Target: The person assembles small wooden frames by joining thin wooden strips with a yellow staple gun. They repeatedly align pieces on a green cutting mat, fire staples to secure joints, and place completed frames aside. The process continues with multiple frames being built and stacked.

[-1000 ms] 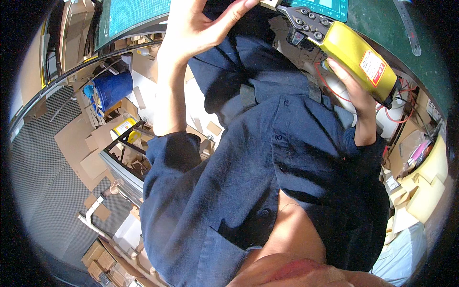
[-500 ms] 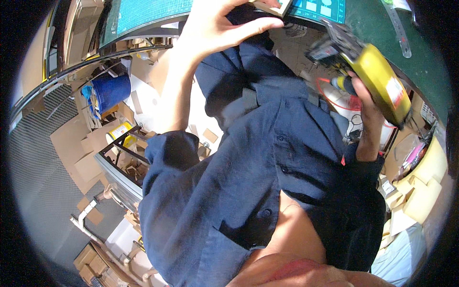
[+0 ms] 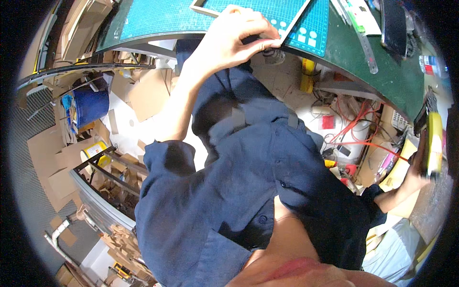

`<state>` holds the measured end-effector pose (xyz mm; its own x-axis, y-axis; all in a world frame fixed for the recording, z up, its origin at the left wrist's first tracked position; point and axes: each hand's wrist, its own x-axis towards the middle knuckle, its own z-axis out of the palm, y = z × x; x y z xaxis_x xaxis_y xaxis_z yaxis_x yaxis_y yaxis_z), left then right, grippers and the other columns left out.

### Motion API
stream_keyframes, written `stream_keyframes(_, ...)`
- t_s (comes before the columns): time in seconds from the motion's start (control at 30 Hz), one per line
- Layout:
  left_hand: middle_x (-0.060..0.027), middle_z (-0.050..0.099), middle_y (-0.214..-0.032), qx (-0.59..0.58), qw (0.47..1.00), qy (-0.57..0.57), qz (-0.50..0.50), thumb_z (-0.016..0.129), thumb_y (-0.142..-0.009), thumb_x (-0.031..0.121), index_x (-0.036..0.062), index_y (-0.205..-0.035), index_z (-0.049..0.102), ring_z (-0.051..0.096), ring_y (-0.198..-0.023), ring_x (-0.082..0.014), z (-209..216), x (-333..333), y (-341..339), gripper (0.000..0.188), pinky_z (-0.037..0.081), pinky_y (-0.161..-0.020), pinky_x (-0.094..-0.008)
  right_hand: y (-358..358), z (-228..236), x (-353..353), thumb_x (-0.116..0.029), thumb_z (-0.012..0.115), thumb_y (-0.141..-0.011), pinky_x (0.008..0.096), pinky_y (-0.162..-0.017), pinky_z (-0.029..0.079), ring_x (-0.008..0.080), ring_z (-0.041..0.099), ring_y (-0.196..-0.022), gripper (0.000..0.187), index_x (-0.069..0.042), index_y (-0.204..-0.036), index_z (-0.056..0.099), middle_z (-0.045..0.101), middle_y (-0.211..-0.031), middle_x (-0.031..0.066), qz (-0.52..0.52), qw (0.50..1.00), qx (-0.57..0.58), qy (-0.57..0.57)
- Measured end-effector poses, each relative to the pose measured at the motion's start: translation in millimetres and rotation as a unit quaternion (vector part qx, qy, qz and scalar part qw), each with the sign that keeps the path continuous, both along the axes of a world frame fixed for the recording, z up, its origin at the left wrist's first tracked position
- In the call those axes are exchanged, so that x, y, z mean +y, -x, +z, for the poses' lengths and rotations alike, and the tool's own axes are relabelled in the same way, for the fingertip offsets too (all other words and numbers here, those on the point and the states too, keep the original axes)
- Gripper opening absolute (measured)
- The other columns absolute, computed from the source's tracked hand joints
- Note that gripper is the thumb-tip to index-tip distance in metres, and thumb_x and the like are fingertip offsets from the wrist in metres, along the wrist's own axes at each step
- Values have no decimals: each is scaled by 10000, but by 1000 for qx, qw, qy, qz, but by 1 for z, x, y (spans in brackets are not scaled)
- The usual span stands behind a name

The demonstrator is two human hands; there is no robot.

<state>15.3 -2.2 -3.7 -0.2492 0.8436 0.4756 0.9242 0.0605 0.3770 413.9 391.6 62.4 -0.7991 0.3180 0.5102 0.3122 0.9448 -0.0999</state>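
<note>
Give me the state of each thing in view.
Left hand: closed on the frame's near corner
Thin rectangular frame: held, extending over the mat
Teal cutting mat: flat on the green tabletop
Right hand: gripping the tool
Yellow handheld tool: held off the tabletop
Ruler: lying on the tabletop
Red cord: loosely tangled

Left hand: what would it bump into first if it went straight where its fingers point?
The left hand would probably meet the corner of the pale frame, right at its fingertips, though depth is unclear.
</note>
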Motion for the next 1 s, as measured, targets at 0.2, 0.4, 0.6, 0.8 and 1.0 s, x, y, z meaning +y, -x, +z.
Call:
stream_keyframes(0.2, 1, 679, -978, 78, 997, -12, 3, 731, -914, 254, 148, -1034, 680, 652, -998, -205, -14, 2, -1, 168, 451, -926, -383, 66, -33, 26, 83, 629, -864, 354, -1013, 497, 291, 665, -1193, 496, -102, -1324, 648, 701, -1272, 148, -114, 993, -3, 41)
stream_keyframes(0.4, 3, 620, -904, 114, 992, -45, -2, 730, -916, 302, 159, -1045, 685, 594, -913, -201, -16, 11, -6, 198, 457, -937, -361, 103, -50, 22, 112, 650, -780, 407, -997, 508, 345, 630, -1184, 563, -75, -1310, 620, 647, -1288, 114, -134, 990, -48, -5)
stream_keyframes(0.6, -74, 648, -1235, 84, 993, -14, 79, 740, -877, 539, 148, -1353, 597, 583, -1238, -263, 1, -21, 9, 633, 335, -1183, -479, 117, -38, 35, 76, 712, -745, 379, -1027, 498, 317, 632, -1200, 598, -37, -1325, 621, 640, -1282, 147, -80, 987, -57, 123)
stream_keyframes(0.8, -45, 629, -1230, 114, 982, 96, 118, 851, -793, 358, 185, -1273, 631, 568, -1293, -236, -5, -64, 34, 556, 179, -1264, -580, 106, -37, 24, 80, 739, -761, 386, -1131, 426, 307, 561, -1309, 761, -53, -1471, 501, 562, -1417, 153, -16, 970, -73, 232)
stream_keyframes(1.0, 4, 673, -1013, 229, 971, 41, 56, 701, -910, 163, 195, -1250, 665, 681, -1056, -160, 32, -76, 26, 343, 322, -1228, -523, 110, -20, -43, -30, 671, -920, 444, -1204, 315, 349, 436, -1416, 627, -57, -1505, 451, 472, -1513, 171, -29, 993, -12, 117)
